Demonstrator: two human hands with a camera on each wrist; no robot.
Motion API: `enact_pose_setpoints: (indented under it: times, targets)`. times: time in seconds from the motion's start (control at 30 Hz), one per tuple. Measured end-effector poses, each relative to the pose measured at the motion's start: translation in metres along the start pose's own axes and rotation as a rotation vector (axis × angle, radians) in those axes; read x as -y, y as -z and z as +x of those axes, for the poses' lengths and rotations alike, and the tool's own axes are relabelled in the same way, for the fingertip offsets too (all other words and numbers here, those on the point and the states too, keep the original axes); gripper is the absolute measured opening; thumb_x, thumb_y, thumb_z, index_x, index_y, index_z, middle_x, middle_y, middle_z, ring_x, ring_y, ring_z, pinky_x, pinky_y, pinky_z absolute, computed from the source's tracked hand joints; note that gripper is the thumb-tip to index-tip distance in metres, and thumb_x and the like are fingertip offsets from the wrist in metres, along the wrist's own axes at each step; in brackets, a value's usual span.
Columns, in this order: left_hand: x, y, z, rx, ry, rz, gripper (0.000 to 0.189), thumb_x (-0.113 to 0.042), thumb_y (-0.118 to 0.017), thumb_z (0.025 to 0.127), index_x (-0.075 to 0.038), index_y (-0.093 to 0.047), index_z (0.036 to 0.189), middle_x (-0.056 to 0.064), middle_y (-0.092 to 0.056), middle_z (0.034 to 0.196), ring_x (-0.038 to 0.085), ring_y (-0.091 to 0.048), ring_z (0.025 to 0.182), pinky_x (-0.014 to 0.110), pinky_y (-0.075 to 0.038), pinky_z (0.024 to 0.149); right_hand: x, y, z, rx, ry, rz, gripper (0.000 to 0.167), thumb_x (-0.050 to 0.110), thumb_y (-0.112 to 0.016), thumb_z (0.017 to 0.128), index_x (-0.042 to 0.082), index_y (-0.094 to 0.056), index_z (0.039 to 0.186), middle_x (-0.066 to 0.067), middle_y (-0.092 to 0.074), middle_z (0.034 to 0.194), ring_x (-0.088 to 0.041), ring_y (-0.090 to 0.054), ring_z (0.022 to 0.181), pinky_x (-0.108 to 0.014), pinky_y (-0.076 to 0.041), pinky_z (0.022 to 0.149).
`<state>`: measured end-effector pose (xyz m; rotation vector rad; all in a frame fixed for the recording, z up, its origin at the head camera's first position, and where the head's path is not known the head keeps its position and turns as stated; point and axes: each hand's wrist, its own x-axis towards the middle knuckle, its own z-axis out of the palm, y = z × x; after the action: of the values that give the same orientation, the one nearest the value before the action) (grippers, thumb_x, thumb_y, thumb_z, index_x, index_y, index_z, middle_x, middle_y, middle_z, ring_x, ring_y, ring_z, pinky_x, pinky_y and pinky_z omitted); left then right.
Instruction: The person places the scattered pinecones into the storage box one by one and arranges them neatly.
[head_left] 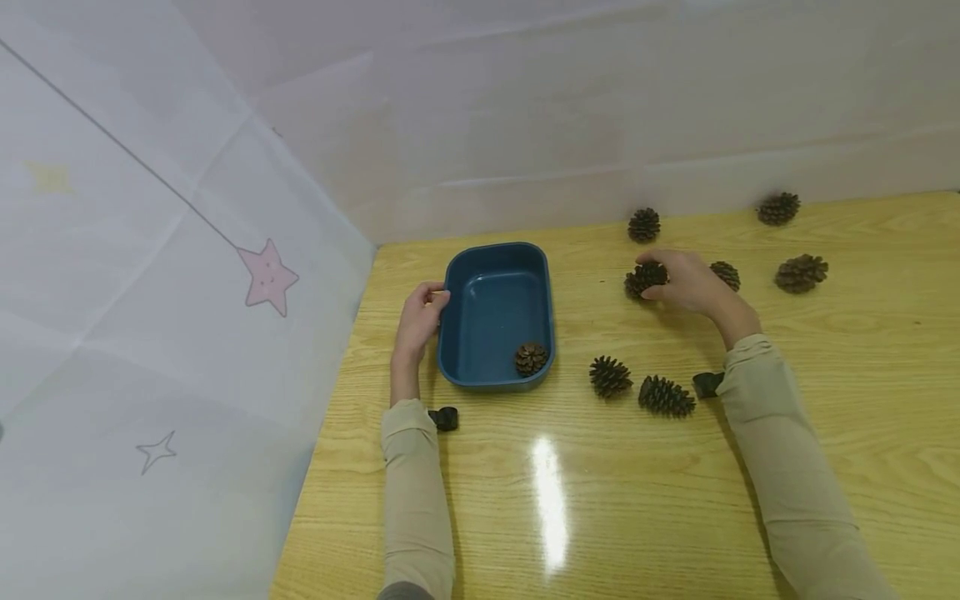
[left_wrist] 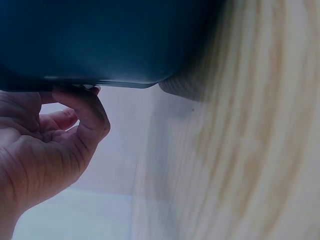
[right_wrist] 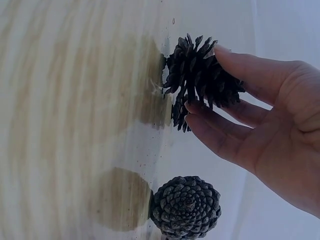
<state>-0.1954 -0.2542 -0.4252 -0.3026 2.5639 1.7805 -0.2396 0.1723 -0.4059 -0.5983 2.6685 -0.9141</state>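
Likely pick-up: pine cone is pinched by right hand, fingers half-closed; tray gripped by left hand; lift seems needed.

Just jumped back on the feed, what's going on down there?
A person is handling pine cones at a wooden table. Their right hand grips one pine cone, while their left hand holds the left rim of a blue tray. One cone sits in the tray's near right corner; six others lie on the table.
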Motion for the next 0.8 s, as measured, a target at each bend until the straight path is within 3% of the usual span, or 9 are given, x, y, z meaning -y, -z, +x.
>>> enact_pose_setpoints:
  times: [0.3, 0.8]
  targets:
    - [-0.0004, -0.0001, 0.0007, -0.003, -0.001, 0.008, 0.037, -0.023, -0.057, 0.108, -0.001, -0.061, 0.137, 0.008, -0.053, 0.105, 0.015, -0.053, 0.08, 0.022, -0.045, 0.061, -0.0012, 0.0001, -0.0007, 0.002, -0.059, 0.028, 0.06, 0.01, -0.068, 0.101, -0.01, -0.04, 0.15, -0.035, -0.041, 0.15, -0.055, -0.043, 0.133, -0.067, -0.038, 0.104]
    - [-0.0023, 0.0, -0.0012, 0.005, 0.018, -0.001, 0.038, -0.024, -0.056, 0.108, -0.002, -0.06, 0.138, 0.009, -0.054, 0.108, 0.016, -0.055, 0.082, 0.023, -0.046, 0.063, -0.0053, -0.0004, -0.0012, -0.012, -0.041, 0.033, 0.058, 0.009, -0.071, 0.099, -0.008, -0.044, 0.148, -0.033, -0.044, 0.15, -0.053, -0.046, 0.13, -0.066, -0.039, 0.102]
